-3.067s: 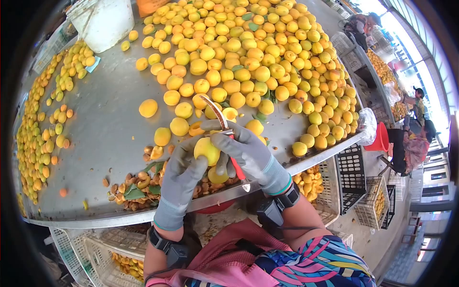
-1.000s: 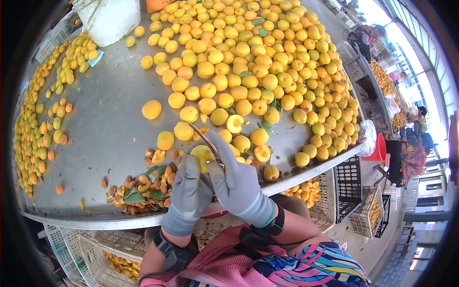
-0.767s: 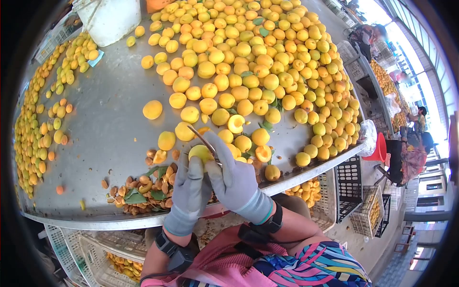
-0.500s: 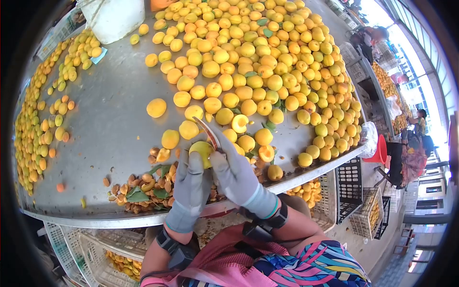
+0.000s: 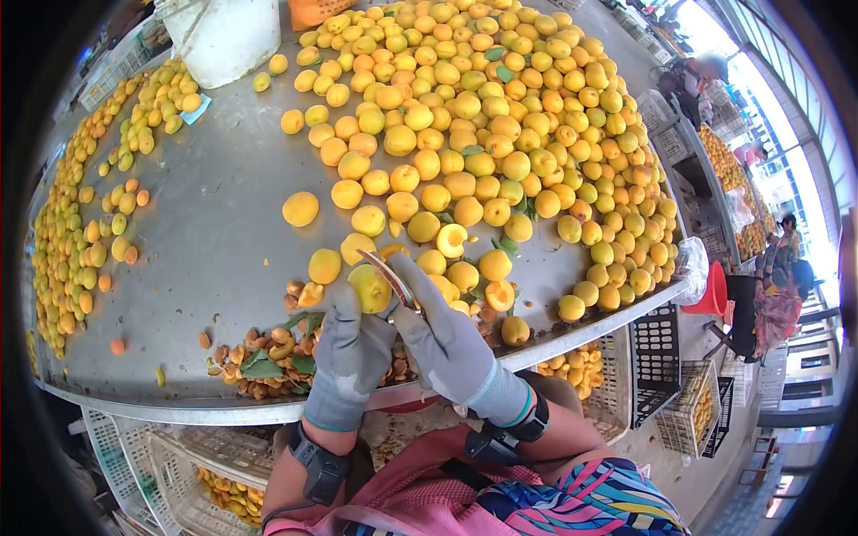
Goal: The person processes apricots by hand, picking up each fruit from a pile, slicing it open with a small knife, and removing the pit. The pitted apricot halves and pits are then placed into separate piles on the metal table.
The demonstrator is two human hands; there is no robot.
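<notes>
My left hand point(image 5: 344, 353), in a grey glove, grips a yellow-green apricot point(image 5: 367, 291) at its fingertips. In my right hand point(image 5: 447, 335), gloved the same way, is a curved knife point(image 5: 390, 277), its blade slanting up and left beside the fruit. Both hands meet over the near edge of a metal table point(image 5: 214, 232). Brown apricot pits point(image 5: 259, 353) and some leaves lie to the left of my wrists. Just beyond the knife rests a cut apricot point(image 5: 451, 239), and another opened one point(image 5: 500, 295) lies further right.
A large heap of whole apricots point(image 5: 500, 116) covers the far right of the table. More fruit point(image 5: 67, 241) lines the left side, near a white bucket point(image 5: 219, 40). Crates of apricot halves point(image 5: 576, 368) stand below the edge. A red bucket point(image 5: 713, 290) and other people are at right.
The apricot in my left hand has turned, showing a different side. My right hand and the knife have shifted slightly down and right. The head view has moved a little.
</notes>
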